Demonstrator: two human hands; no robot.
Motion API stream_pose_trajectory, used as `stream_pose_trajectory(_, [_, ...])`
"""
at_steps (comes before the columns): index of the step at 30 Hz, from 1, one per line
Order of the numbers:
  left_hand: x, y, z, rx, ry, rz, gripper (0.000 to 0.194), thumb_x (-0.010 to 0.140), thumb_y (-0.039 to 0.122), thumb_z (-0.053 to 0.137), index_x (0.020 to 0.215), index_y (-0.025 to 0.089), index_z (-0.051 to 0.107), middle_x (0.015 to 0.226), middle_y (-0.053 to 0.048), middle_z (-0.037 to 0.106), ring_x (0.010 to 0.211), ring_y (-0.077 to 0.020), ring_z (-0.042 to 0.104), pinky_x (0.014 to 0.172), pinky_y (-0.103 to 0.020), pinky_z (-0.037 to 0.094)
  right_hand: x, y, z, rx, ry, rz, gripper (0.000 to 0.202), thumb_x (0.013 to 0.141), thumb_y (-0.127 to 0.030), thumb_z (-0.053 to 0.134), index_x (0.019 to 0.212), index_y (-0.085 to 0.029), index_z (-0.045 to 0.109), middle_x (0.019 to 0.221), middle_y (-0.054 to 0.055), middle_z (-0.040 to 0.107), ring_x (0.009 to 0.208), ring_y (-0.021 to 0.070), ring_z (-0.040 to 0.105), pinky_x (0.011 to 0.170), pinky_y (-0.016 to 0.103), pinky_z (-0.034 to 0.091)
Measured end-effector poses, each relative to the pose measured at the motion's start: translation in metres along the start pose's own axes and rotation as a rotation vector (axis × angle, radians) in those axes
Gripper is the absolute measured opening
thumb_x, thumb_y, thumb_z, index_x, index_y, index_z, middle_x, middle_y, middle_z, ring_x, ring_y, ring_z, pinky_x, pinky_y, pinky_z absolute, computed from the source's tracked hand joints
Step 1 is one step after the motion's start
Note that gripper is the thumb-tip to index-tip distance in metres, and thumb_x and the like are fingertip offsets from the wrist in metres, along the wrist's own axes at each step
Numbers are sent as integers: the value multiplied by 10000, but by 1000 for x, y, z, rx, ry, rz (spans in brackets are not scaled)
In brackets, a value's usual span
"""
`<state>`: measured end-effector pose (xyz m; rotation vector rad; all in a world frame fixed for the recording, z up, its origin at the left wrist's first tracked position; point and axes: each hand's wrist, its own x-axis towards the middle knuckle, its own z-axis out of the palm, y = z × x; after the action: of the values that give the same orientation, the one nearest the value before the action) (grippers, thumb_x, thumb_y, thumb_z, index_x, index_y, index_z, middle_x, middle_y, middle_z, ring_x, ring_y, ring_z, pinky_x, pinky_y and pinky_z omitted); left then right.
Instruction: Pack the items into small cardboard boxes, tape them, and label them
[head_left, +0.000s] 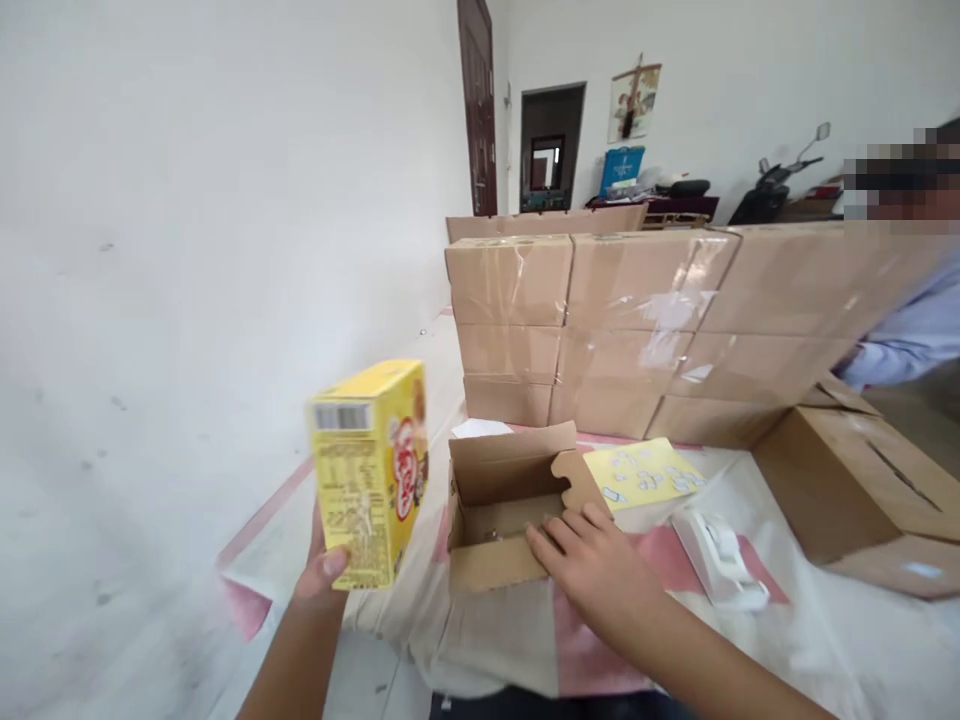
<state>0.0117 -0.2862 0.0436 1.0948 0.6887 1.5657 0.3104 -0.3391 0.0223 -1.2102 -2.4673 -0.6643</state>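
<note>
My left hand (324,575) grips a yellow printed carton (360,480) with a barcode and red lettering, held upright in the air at the left. To its right, a small open cardboard box (499,570) stands on the cloth with flaps raised. My right hand (589,560) is on the right side of that box, its fingers bent over the edge and the thumb not clearly seen. Inside the box, some small clear or shiny thing shows on the bottom, too unclear to name.
Taped cardboard boxes (622,330) form a wall behind. On the cloth lie a yellow sheet (641,470) and a white tape dispenser (720,560). A larger open carton (862,490) stands at right, near a person's sleeve (911,335). A white wall (187,250) rises at left.
</note>
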Motion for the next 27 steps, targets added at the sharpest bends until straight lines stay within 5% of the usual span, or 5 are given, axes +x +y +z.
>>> stream_pose_trajectory(4, [15,21,43,-6,-427,-266,906,600,679,792,1395,286,606,1214,-139,738,1160,-473,675,832,-592,628,-13,-7,-24,257,-133,116,411,851,-363,778,1202,-157,714,1088,104,747,927,273,642,812,418,408])
stream_pose_trajectory(8, [33,18,81,17,-654,-306,837,701,561,776,1434,222,558,1366,-135,673,1266,-419,626,1004,-518,565,-8,14,-47,477,-268,172,574,931,-664,596,1184,-169,737,1052,111,753,1079,311,585,946,449,428])
stream_pose_trajectory(15, [35,-7,86,44,-661,-367,767,781,529,699,1449,180,552,1356,-137,684,1203,-355,664,972,-408,550,-5,46,-49,228,-288,350,708,875,-773,576,1112,-122,718,1186,192,706,1095,377,562,954,495,435])
stream_pose_trajectory(22, [27,0,67,269,-667,-600,755,796,544,664,1463,207,556,1159,-120,772,953,-348,742,775,-402,583,-19,40,-50,170,-312,484,613,888,-759,579,906,-155,687,954,142,716,952,325,662,807,399,451])
stream_pose_trajectory(27, [28,4,74,321,-726,-631,691,808,559,641,1413,227,614,1131,-117,782,1056,-377,730,873,-459,577,-24,37,-48,237,-198,465,577,899,-721,607,853,-154,705,1006,128,704,930,281,674,786,365,456])
